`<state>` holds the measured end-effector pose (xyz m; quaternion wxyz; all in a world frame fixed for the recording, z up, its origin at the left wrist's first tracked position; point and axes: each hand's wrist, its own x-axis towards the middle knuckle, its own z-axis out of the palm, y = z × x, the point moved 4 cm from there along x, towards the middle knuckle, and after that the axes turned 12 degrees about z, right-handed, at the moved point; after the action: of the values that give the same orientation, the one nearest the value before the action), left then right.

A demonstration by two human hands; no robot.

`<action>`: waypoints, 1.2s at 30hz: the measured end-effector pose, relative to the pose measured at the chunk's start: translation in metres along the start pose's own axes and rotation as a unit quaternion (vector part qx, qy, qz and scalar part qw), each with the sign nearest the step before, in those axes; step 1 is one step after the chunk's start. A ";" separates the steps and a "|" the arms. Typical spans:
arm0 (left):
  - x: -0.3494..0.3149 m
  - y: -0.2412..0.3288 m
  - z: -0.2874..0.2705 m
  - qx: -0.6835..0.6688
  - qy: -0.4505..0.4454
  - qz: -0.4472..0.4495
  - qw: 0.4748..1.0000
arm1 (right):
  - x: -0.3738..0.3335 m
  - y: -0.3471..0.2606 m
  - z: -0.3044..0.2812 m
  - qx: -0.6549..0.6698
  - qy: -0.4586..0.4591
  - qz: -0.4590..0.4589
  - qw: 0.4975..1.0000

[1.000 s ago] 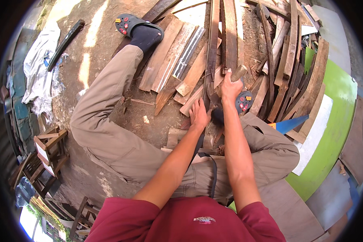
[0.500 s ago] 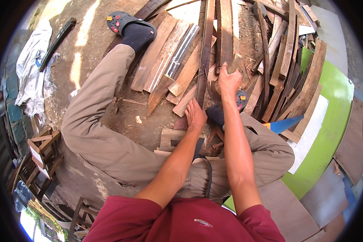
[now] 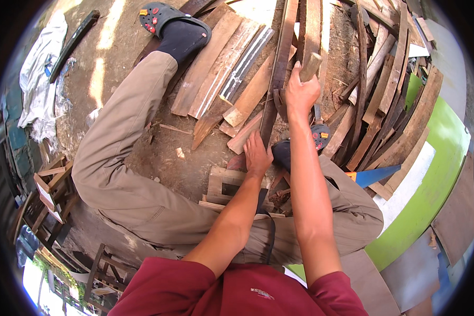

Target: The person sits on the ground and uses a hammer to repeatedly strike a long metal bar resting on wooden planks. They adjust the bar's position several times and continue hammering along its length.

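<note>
A long dark wooden plank [image 3: 280,58] stretches away from me, and my left hand [image 3: 257,154] grips its near end. Just right of that plank, my right hand [image 3: 302,95] is closed round the thick wooden handle [image 3: 310,67] of a tool. The handle's end sticks up past my fingers. A dark curved piece [image 3: 279,104] shows beside this hand; I cannot tell whether it belongs to the tool. Much of the tool is hidden behind my hand and forearm. A small wooden frame [image 3: 215,184] lies near my left wrist.
Several cut boards [image 3: 208,66] lie left of the plank, by my outstretched foot in a clog [image 3: 166,16]. Stacked wood strips [image 3: 389,79] fill the right side. A handsaw with a blue blade [image 3: 376,175] rests by my right knee, beside a green panel [image 3: 442,152].
My right hand has tilted a little, and more of the handle's end shows. My left hand stays on the plank. The view has shifted slightly.
</note>
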<state>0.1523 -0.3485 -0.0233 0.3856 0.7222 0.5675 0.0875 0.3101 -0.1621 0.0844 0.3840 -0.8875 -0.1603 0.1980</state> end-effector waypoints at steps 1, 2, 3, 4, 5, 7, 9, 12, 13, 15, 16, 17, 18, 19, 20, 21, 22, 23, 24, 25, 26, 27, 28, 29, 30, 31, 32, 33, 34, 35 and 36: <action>-0.002 0.000 -0.001 -0.006 0.001 0.000 1.000 | 0.010 -0.004 0.001 -0.014 -0.011 0.010 1.000; -0.001 0.001 -0.002 -0.012 0.008 0.001 1.000 | 0.020 -0.002 0.005 -0.031 -0.028 0.011 0.999; 0.001 0.002 -0.003 -0.018 0.015 0.002 1.000 | 0.030 -0.001 0.010 -0.048 -0.045 0.012 0.998; 0.001 0.003 -0.004 -0.020 0.014 -0.001 1.000 | 0.040 0.002 0.014 -0.066 -0.061 0.015 0.996; 0.002 0.003 -0.005 -0.021 0.013 -0.001 1.000 | 0.051 0.003 0.020 -0.105 -0.075 0.046 0.991; 0.002 0.003 -0.004 -0.014 0.009 -0.006 1.000 | 0.065 0.000 0.032 -0.162 -0.102 0.042 0.981; 0.002 0.002 0.000 0.000 -0.004 -0.001 1.000 | 0.091 0.011 0.046 -0.251 -0.101 0.023 0.962; 0.003 0.004 -0.003 -0.007 -0.004 0.001 1.000 | 0.111 0.027 0.061 -0.144 -0.233 0.186 0.944; 0.003 0.002 -0.003 -0.006 -0.001 -0.006 1.000 | 0.100 0.019 0.063 -0.046 -0.304 0.225 0.925; 0.003 0.004 -0.004 -0.008 -0.003 -0.006 1.000 | 0.093 0.015 0.048 -0.003 -0.289 0.254 0.923; 0.003 0.004 -0.003 -0.008 -0.008 -0.009 1.000 | 0.089 0.013 0.038 0.020 -0.280 0.267 0.922; 0.002 0.001 -0.002 -0.007 -0.006 -0.018 1.000 | 0.076 0.010 0.026 0.055 -0.242 0.283 0.926; 0.002 0.000 -0.001 -0.007 -0.009 -0.022 1.000 | 0.067 0.012 0.010 0.129 -0.205 0.281 0.929; 0.000 0.000 -0.002 -0.003 -0.005 -0.021 1.000 | 0.057 0.020 -0.008 0.200 -0.167 0.280 0.924; 0.002 0.002 -0.003 0.002 -0.001 -0.014 1.000 | 0.048 0.036 -0.021 0.259 -0.153 0.261 0.917; 0.002 0.005 -0.004 0.006 0.002 -0.006 1.000 | 0.036 0.054 -0.035 0.317 -0.139 0.241 0.907; -0.002 0.005 -0.003 -0.002 -0.006 -0.013 1.000 | 0.014 0.057 -0.043 0.344 -0.133 0.202 0.907; 0.001 0.004 -0.001 -0.009 -0.007 -0.014 1.000 | -0.006 0.063 -0.049 0.374 -0.119 0.186 0.901; 0.002 0.002 -0.001 -0.014 -0.009 -0.020 1.000 | -0.023 0.068 -0.056 0.415 -0.097 0.178 0.887; 0.000 0.002 -0.002 -0.014 -0.006 -0.014 1.000 | -0.039 0.067 -0.068 0.434 -0.059 0.200 0.877; 0.002 0.004 -0.004 -0.014 -0.002 -0.009 1.000 | -0.051 0.061 -0.086 0.450 -0.066 0.203 0.867; 0.001 0.005 -0.006 -0.015 0.001 -0.001 1.000 | -0.065 0.054 -0.108 0.467 -0.069 0.205 0.857; -0.002 0.005 -0.006 -0.007 0.001 -0.006 1.000 | -0.076 0.046 -0.127 0.471 -0.087 0.203 0.854; 0.000 0.005 -0.006 0.000 0.005 -0.006 1.000 | -0.087 0.036 -0.146 0.464 -0.105 0.170 0.863; 0.001 0.005 -0.007 0.007 0.009 -0.008 1.000 | -0.095 0.028 -0.161 0.455 -0.125 0.137 0.871; 0.002 0.004 -0.011 0.007 0.019 0.002 1.000 | -0.099 0.025 -0.173 0.447 -0.137 0.115 0.876; 0.001 0.004 -0.013 0.011 -0.003 0.011 1.000 | -0.102 0.022 -0.185 0.439 -0.152 0.093 0.881; 0.000 0.003 -0.015 0.015 -0.024 0.017 0.999 | -0.104 0.020 -0.195 0.429 -0.168 0.072 0.884; 0.002 0.005 -0.022 0.024 -0.046 0.029 0.998 | -0.103 0.025 -0.201 0.432 -0.162 0.072 0.884; 0.001 0.005 -0.033 0.055 -0.030 0.072 0.995 | -0.101 0.033 -0.200 0.434 -0.157 0.076 0.884; 0.003 0.007 -0.042 0.011 0.002 0.100 0.995 | -0.101 0.041 -0.197 0.436 -0.154 0.080 0.883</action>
<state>0.1346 -0.3273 0.0094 0.3654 0.7797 0.4939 0.1206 0.3215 -0.3544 0.2006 0.6855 -0.5988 -0.0429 0.4119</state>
